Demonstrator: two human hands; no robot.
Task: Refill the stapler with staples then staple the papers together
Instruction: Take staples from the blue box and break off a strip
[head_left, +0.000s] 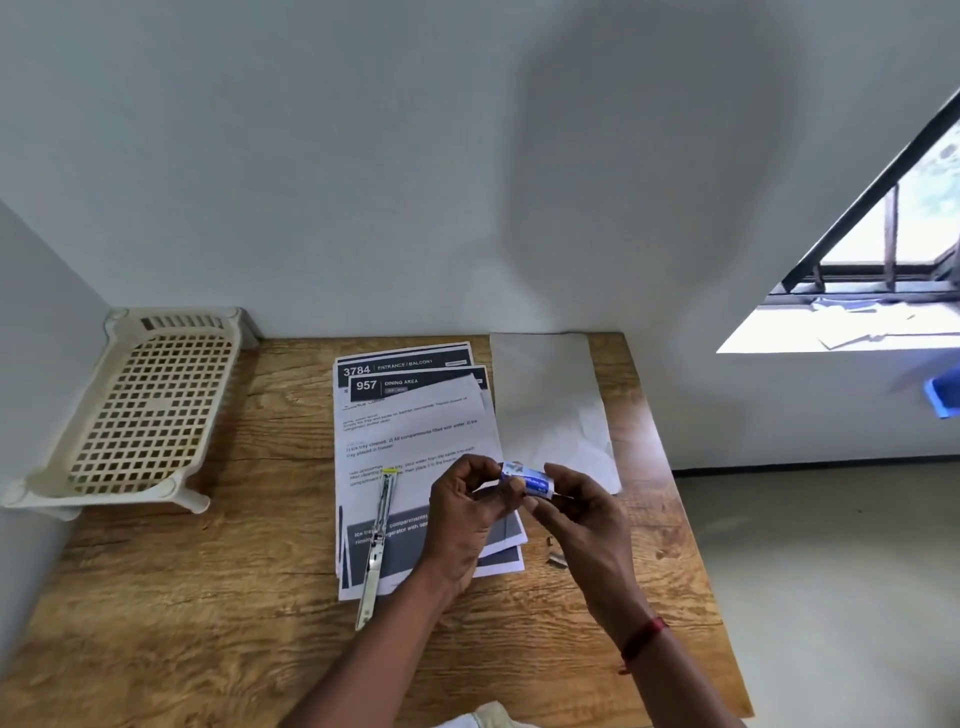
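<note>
A: Where is everything sitting?

B: Take the papers (415, 441) as the landmark, lying fanned on the table (208, 597). The stapler (378, 540) is lying swung open along their left side, its tail hanging off their near edge. Both hands are hovering over their right edge: the left hand (467, 514) and the right hand (576, 514) are pinching a small blue staple box (530, 480) between the fingertips, one hand at each end.

A: How is that box going to behave?

B: I'm judging it light and thin-walled, so it is probably crushing easily; holding it by the ends looks right. The staple strips inside are likely brittle, snapping if bent, so gripping one along its sides seems best. A few loose staples (556, 558) are lying just right of the papers.

A: And the stapler?

B: Stiff metal, probably slick. Taking it by the base while feeding the channel seems wise.
</note>
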